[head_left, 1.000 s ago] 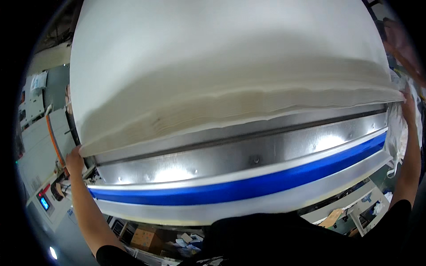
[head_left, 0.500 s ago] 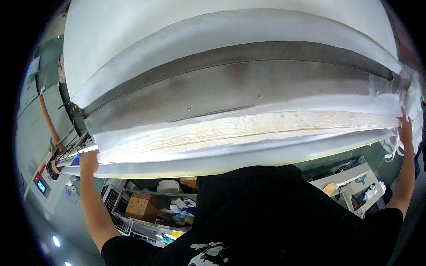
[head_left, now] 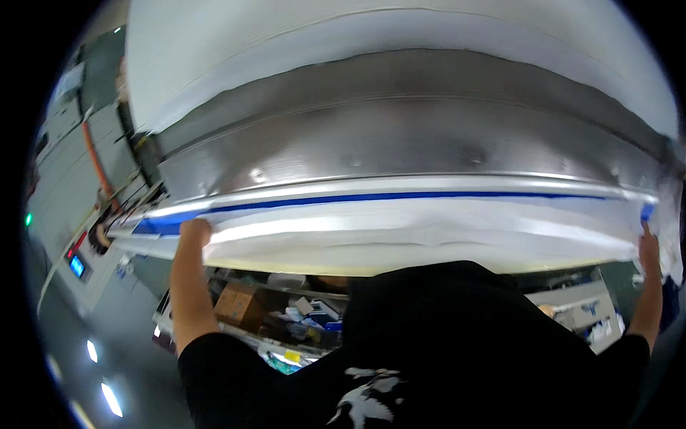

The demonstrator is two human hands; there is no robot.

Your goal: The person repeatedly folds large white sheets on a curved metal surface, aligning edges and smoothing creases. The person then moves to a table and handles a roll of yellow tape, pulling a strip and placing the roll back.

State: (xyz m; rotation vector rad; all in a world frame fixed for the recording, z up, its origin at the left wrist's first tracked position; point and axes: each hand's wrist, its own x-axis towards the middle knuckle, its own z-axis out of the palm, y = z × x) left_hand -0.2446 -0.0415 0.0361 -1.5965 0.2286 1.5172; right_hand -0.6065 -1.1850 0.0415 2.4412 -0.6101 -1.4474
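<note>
Nearest: wearer's torso in a black shirt [head_left: 457, 343] with a white print on the chest; both bare forearms run forward from it, spread wide.

Left hand [head_left: 195, 232]: at the left end of a long white sheet [head_left: 457, 223], near the left end of the worktop [head_left: 300, 271]. Fingers curled in, little or no gap between them, apparently gripping the sheet's end; individual fingers blurred.

Right hand [head_left: 648, 249]: at the sheet's opposite end, by the worktop's right end. Fingertips point away from the wearer and meet the sheet's border. Small and blurred here; how far the fingers are open, or whether they grip, cannot be told.

White sheet: lies lengthwise between the two hands, along the worktop's near edge, surface softly rippled. The near edge itself is pale yellow.

Below that edge, left of the torso: a shelf holding a cardboard box [head_left: 237, 306] and mixed small items. Right of the torso: a pale frame [head_left: 572, 304].

Just past the sheet: a blue band [head_left: 400, 196], narrow along most of its length, wider left of the left hand. Then a bright rail-like strip, then a broad grey metal panel [head_left: 400, 139], dull with a few highlights.

Beyond the worktop's left end: a pale cabinet with a small lit screen [head_left: 76, 266] and an orange tube [head_left: 94, 154].

Farthest: a broad white cloth [head_left: 386, 28], its near border wavy along the panel's far edge.
</note>
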